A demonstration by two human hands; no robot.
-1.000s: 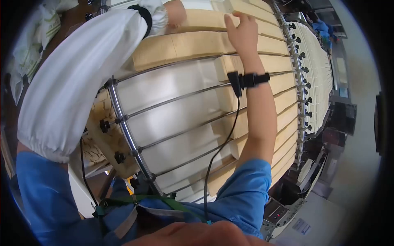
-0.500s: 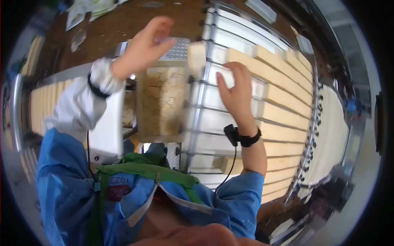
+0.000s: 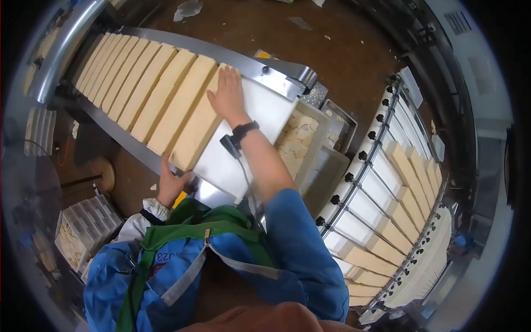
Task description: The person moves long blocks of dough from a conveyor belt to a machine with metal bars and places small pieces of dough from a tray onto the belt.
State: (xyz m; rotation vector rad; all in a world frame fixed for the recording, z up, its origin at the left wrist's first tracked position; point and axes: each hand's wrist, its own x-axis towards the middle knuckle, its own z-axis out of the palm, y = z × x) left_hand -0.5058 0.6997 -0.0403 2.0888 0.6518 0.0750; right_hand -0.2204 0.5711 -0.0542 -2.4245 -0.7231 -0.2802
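Observation:
On the white conveyor belt [image 3: 218,166] lies a row of long cream-coloured bars, side by side. My right hand [image 3: 229,99] rests on the far end of the rightmost bar [image 3: 196,133], fingers stretched out and thumb on its top. At that bar's near end is my left hand [image 3: 170,181], thumb and forefinger spread apart, with the fingertips right at the corner. Its other fingers are mostly hidden. The neighbouring bar [image 3: 182,102] sits close along the left side.
Right of the belt's end stands a bin [image 3: 322,135] of cream-coloured pieces. Farther right, a rack [image 3: 362,155] with metal rods and black knobs carries more bars. A compartmented container [image 3: 88,221] stands at lower left. Scraps lie on the brown floor [image 3: 343,61].
The view has swung left from the rack to the belt. Both hands, earlier raised apart over the bin and rack, are now at the two ends of a bar.

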